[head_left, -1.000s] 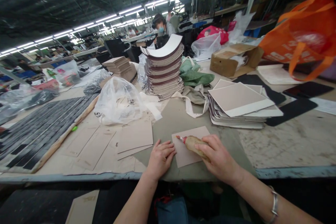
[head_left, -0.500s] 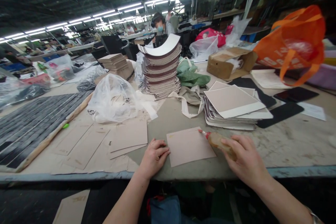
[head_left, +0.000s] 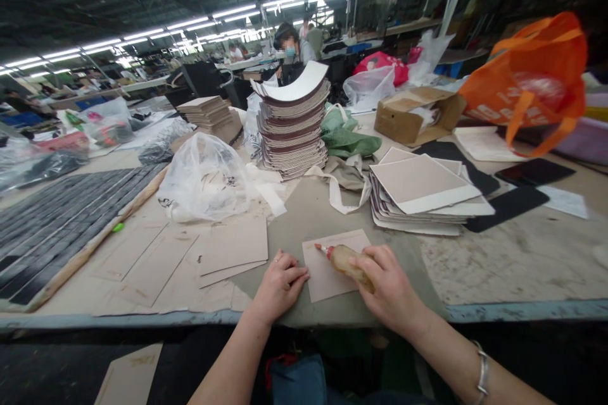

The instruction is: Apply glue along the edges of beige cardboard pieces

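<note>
My right hand (head_left: 392,291) is wrapped round a squeeze glue bottle (head_left: 342,261) of yellowish-brown liquid with a red cap. The bottle tilts left, its nozzle close to the upper left edge of a beige cardboard sheet (head_left: 319,281). Along that upper edge runs a thin line of glue. At the sheet's left edge, my left hand (head_left: 281,288) has its fingers curled and pressed together, gripping the edge against the table. The hand and bottle on the right cover part of the sheet. Left of my left hand lie more cardboard sheets (head_left: 235,242), overlapping.
A stack of white-edged panels (head_left: 422,183) stands right of centre, behind it a brown carton (head_left: 418,115) and an orange bag (head_left: 532,82). A tall pile of curved panels (head_left: 292,126) rises at the back, beside a clear plastic bag (head_left: 206,180). A co-worker (head_left: 289,50) is beyond.
My right hand has moved left with the glue bottle, its nozzle passing from the sheet's upper right to its upper left. My left hand stays at the left edge.
</note>
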{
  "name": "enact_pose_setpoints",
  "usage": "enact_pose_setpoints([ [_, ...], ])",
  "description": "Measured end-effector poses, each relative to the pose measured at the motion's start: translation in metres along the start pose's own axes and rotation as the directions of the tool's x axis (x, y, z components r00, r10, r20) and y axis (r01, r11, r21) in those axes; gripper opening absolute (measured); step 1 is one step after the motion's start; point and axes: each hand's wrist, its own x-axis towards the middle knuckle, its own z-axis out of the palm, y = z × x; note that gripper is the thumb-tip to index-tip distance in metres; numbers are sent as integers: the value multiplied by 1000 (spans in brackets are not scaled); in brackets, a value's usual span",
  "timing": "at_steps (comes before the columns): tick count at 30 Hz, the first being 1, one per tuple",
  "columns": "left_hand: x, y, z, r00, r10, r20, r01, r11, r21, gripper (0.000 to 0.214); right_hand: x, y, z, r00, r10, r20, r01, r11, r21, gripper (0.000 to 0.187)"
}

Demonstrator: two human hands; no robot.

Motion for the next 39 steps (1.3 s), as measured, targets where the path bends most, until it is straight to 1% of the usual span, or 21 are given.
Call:
enact_pose_setpoints([
  [2, 0, 1, -1, 1000, -4, 5, 4, 1000, -3, 19, 3, 1, 6, 999, 30, -35, -28, 998, 56, 25],
  [4, 0, 2, -2, 1000, -16, 4, 16, 1000, -14, 18, 2, 8, 5, 987, 123, -103, -110, 987, 121, 22],
  [5, -1, 3, -2, 1000, -23, 1, 23, 999, -22, 18, 1, 14, 1, 971, 199, -131, -178, 971, 159, 23],
  [6, -1, 3, -3, 1000, -28, 1, 28, 999, -29, 17, -1, 21, -4, 944, 290, -157, -257, 946, 200, 24],
  [7, -1, 4, -4, 1000, -31, 3, 31, 999, -34, 16, -4, 28, -11, 909, 388, -155, -346, 907, 241, 28],
  [8, -1, 4, -4, 999, -31, 6, 32, 999, -39, 16, -7, 37, -19, 882, 452, -132, -405, 871, 278, 31],
  [9, -1, 4, -5, 1000, -28, 13, 29, 999, -42, 16, -11, 45, -26, 877, 470, -104, -422, 854, 304, 31],
  [10, -1, 4, -5, 999, -26, 23, 27, 999, -45, 17, -14, 52, -33, 885, 458, -80, -416, 856, 306, 29],
  [12, -1, 2, -6, 999, -21, 42, 23, 998, -52, 20, -18, 60, -42, 932, 362, -33, -337, 895, 292, 27],
  [15, -2, 1, -7, 998, -11, 57, 14, 998, -53, 22, -18, 57, -44, 982, 181, 60, -191, 934, 303, 25],
  [17, -1, 1, -8, 998, 3, 57, 0, 999, -49, 21, -14, 50, -38, 990, 84, 115, -117, 940, 320, 22],
  [19, -1, 2, -9, 998, 14, 54, -12, 999, -46, 19, -10, 46, -30, 990, 31, 139, -74, 945, 319, 20],
  [22, 0, 3, -10, 998, 19, 52, -17, 999, -45, 19, -5, 44, -22, 992, 28, 120, -63, 954, 293, 19],
  [24, -1, 3, -10, 998, 19, 58, -16, 999, -43, 20, -4, 44, -22, 992, 37, 123, -72, 954, 293, 18],
  [26, -1, 2, -9, 998, 17, 61, -15, 999, -39, 21, -5, 44, -28, 983, 24, 184, -82, 946, 313, 18],
  [28, -2, 2, -9, 998, 21, 57, -19, 999, -30, 21, -5, 43, -34, 963, -9, 270, -85, 938, 335, 17],
  [30, -1, 2, -9, 998, 28, 61, -26, 999, -21, 22, -5, 42, -37, 951, -32, 308, -80, 936, 344, 18],
  [32, -1, 2, -9, 997, 34, 66, -33, 999, -18, 23, -4, 43, -34, 959, -28, 283, -70, 941, 330, 19],
  [36, 0, 3, -9, 997, 33, 66, -31, 999, -24, 24, 1, 49, -22, 984, 63, 169, -107, 959, 263, 20],
  [37, 0, 4, -9, 997, 30, 65, -29, 999, -24, 25, 1, 50, -21, 982, 74, 174, -118, 959, 258, 20],
  [39, 0, 4, -9, 997, 27, 66, -26, 999, -26, 26, 2, 50, -24, 969, 49, 243, -120, 951, 284, 19],
])
